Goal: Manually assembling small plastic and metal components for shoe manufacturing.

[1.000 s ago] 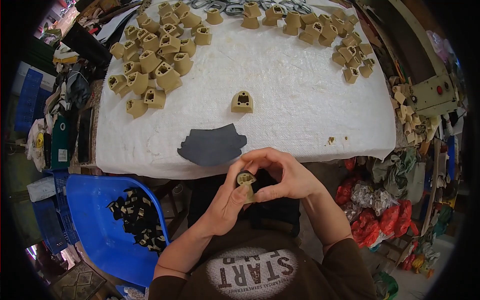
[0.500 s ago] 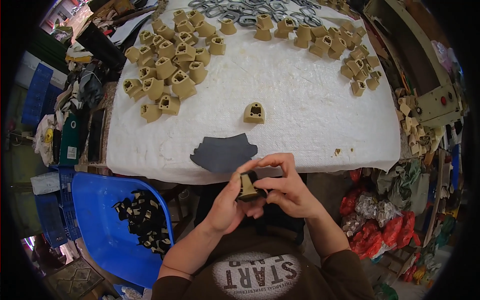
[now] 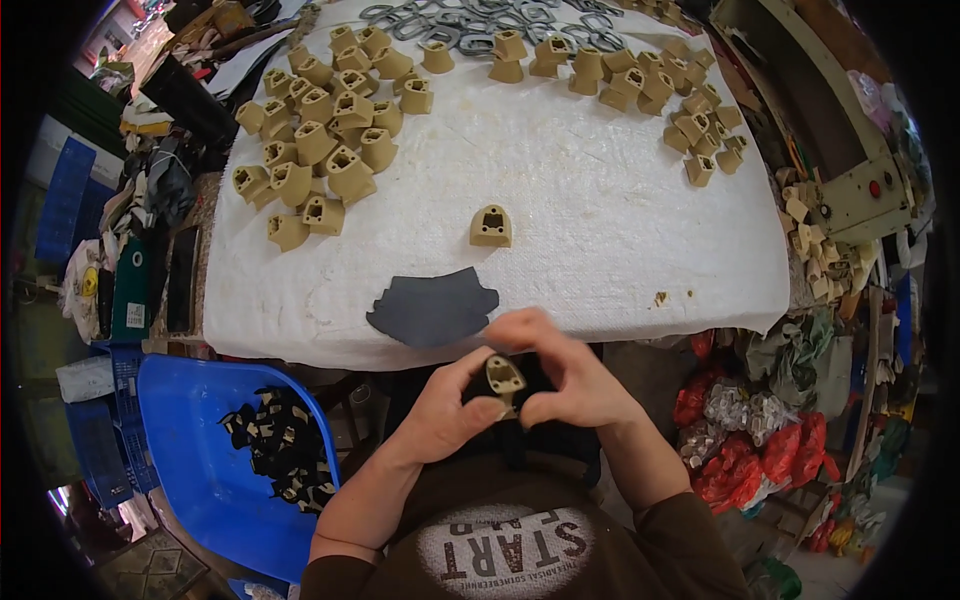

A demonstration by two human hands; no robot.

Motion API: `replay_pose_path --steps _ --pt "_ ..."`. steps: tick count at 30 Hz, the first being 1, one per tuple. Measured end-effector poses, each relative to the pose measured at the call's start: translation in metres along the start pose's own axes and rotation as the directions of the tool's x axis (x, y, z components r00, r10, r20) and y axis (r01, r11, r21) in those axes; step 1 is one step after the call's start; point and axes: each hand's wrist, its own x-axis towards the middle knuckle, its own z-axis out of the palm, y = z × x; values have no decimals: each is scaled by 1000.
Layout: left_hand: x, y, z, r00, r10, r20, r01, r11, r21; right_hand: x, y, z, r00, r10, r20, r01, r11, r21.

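Both my hands meet just below the table's front edge, gripping one tan heel-shaped block (image 3: 505, 377) between their fingers. My left hand (image 3: 450, 415) holds it from the left with the thumb under it. From the right, my right hand (image 3: 570, 375) curls over it. Something black shows behind the block; I cannot tell what it is. A dark grey cut piece (image 3: 432, 307) lies on the white-covered table (image 3: 600, 220) right above my hands. A single tan block (image 3: 491, 226) stands alone in the middle of the cloth.
Several tan blocks are heaped at the back left (image 3: 325, 130) and back right (image 3: 690, 110), with grey metal loops (image 3: 470, 20) along the far edge. A blue bin (image 3: 215, 450) with black pieces stands at lower left. Red bags (image 3: 760, 440) lie at the right.
The tan block in my hands has been turned so its hollow face points up at me. My hands stayed together below the table edge. The view shifted slightly.
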Motion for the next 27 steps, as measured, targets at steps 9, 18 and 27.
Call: replay_pose_path --steps 9,18,27 --pt "1 -4 8 994 60 -95 -66 996 -60 1 -4 3 983 -106 153 177 778 -603" --pt "2 -19 36 907 116 -406 -187 972 -141 -5 10 25 993 -84 89 90 993 -72" --pt "4 -10 26 990 -8 -143 -51 913 -406 8 8 7 999 27 -32 -26 999 48"
